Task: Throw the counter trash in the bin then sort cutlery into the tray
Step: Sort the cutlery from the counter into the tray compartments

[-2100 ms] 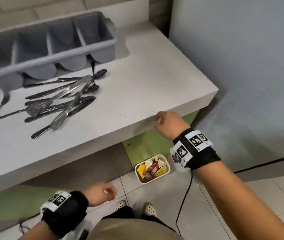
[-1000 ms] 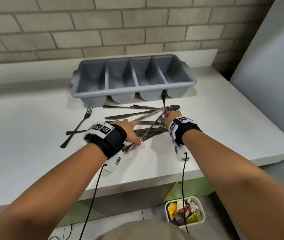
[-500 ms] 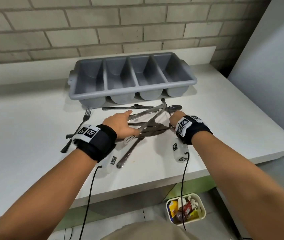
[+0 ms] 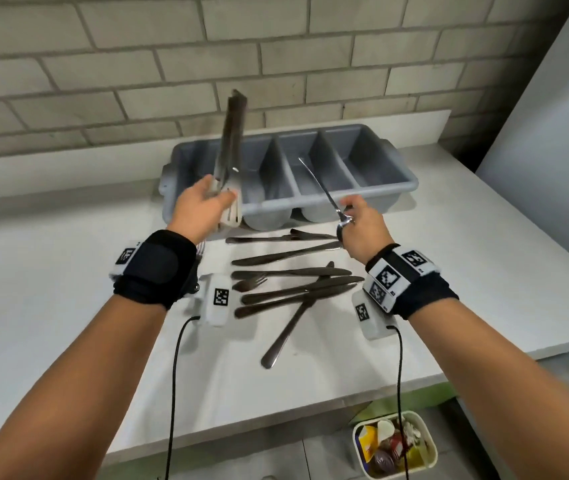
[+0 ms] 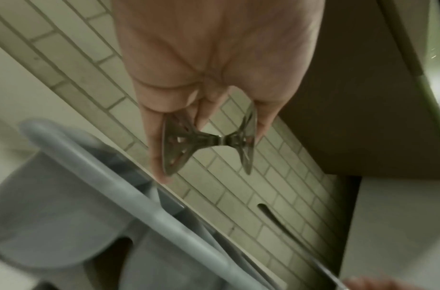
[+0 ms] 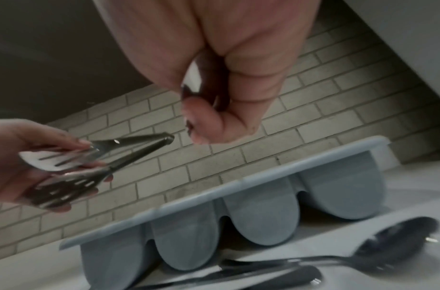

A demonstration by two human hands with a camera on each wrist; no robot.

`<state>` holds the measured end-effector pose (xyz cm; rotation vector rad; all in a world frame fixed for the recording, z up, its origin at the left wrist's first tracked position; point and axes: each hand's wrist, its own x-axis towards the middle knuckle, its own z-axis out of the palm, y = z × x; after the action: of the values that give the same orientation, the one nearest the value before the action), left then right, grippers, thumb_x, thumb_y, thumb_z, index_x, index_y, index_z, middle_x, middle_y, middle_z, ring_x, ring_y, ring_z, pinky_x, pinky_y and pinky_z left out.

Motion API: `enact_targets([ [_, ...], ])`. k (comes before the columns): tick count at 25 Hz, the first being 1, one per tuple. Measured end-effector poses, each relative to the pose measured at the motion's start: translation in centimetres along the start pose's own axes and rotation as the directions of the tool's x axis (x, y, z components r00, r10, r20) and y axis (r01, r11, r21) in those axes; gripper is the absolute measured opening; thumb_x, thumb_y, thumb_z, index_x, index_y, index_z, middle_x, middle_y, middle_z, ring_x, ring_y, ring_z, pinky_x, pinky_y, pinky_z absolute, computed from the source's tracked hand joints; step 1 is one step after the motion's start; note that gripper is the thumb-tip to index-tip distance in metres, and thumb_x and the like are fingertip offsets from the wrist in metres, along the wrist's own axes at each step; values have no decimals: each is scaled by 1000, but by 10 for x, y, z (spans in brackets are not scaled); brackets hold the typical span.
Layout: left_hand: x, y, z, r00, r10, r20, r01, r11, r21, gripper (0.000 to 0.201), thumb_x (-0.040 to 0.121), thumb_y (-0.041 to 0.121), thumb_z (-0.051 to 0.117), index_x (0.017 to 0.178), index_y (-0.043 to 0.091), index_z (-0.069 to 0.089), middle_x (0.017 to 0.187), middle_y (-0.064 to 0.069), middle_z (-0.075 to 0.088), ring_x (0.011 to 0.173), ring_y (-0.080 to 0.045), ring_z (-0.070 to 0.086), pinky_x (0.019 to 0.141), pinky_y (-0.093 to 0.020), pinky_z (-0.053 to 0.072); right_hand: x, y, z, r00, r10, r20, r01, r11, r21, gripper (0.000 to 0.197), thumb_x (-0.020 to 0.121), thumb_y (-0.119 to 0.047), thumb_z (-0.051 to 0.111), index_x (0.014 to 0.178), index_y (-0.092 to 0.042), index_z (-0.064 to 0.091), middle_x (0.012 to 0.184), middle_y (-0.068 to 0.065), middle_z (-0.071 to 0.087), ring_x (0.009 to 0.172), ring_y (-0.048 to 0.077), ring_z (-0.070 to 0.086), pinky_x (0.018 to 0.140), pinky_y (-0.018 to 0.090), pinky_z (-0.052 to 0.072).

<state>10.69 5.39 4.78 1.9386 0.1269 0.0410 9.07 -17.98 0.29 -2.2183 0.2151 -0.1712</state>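
Note:
A grey four-compartment cutlery tray (image 4: 393, 181) stands at the back of the white counter (image 4: 51, 306). My left hand (image 4: 220, 199) grips metal tongs (image 4: 231, 150) by their slotted ends, hinge end pointing up over the tray's left side. In the left wrist view the tongs (image 5: 209, 139) spread between my fingers. My right hand (image 4: 347, 209) pinches a spoon (image 4: 317, 188) by its bowl, its handle slanting up over the tray's middle. The right wrist view has that spoon bowl (image 6: 193, 78) inside my curled fingers. Several knives, forks and spoons (image 4: 293, 282) lie in a loose pile between my wrists.
A small cream bin (image 4: 426, 445) holding wrappers sits on the floor below the counter's front right edge. A brick wall (image 4: 310, 64) backs the counter and a grey panel (image 4: 553, 133) stands at the right. A fork (image 4: 201, 249) is partly hidden behind my left wrist.
Both hands rose from the pile. The left lifted the tongs upright above the tray, and the right picked up a spoon and raised it toward the tray.

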Motion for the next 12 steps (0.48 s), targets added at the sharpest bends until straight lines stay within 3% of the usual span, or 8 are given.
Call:
enact_targets([
  [2, 32, -2, -11, 995, -50, -85, 58, 994, 93, 42, 90, 24, 56, 128, 5, 52, 101, -4, 54, 87, -17, 56, 67, -24, 48, 11, -23, 13, 999, -28, -28, 29, 998, 55, 38, 88, 6, 42, 124, -5, 48, 109, 17, 58, 89, 26, 54, 73, 28, 44],
  [4, 65, -10, -21, 985, -124, -119, 151, 958, 245, 47, 87, 27, 57, 123, -3, 55, 111, -15, 61, 94, -28, 59, 69, -23, 52, 25, -38, 30, 998, -50, -47, 55, 993, 103, 35, 87, 7, 41, 119, -4, 49, 115, 17, 59, 89, 25, 54, 63, 26, 44],
  [6, 91, -15, -24, 976, -192, -100, 216, 903, 371, 46, 84, 28, 57, 113, -7, 60, 117, -25, 63, 103, -38, 62, 84, -33, 56, 36, -50, 45, 998, -47, -51, 54, 989, 138, 34, 85, 9, 40, 114, -6, 51, 111, 16, 58, 85, 23, 52, 57, 20, 40],
  [7, 102, -15, -23, 973, -219, -74, 230, 879, 417, 46, 83, 27, 56, 112, -8, 61, 116, -27, 63, 106, -40, 62, 90, -39, 55, 39, -55, 51, 998, -40, -51, 48, 986, 162, 33, 85, 10, 40, 109, -8, 52, 106, 15, 57, 83, 23, 52, 57, 23, 42],
  [9, 120, -13, -22, 967, -256, -20, 235, 850, 471, 47, 83, 27, 52, 114, -8, 60, 119, -28, 62, 108, -41, 62, 95, -44, 52, 46, -64, 59, 997, -22, -67, 35, 979, 200, 31, 84, 11, 39, 96, -14, 53, 97, 9, 53, 82, 26, 53, 67, 37, 51],
  [12, 135, -11, -14, 966, -259, 22, 197, 782, 592, 48, 89, 32, 48, 122, -2, 56, 130, -23, 57, 119, -36, 56, 102, -36, 46, 53, -70, 66, 995, -5, -96, 23, 981, 191, 32, 82, 11, 37, 84, -16, 54, 97, 7, 53, 88, 33, 58, 87, 45, 53],
])
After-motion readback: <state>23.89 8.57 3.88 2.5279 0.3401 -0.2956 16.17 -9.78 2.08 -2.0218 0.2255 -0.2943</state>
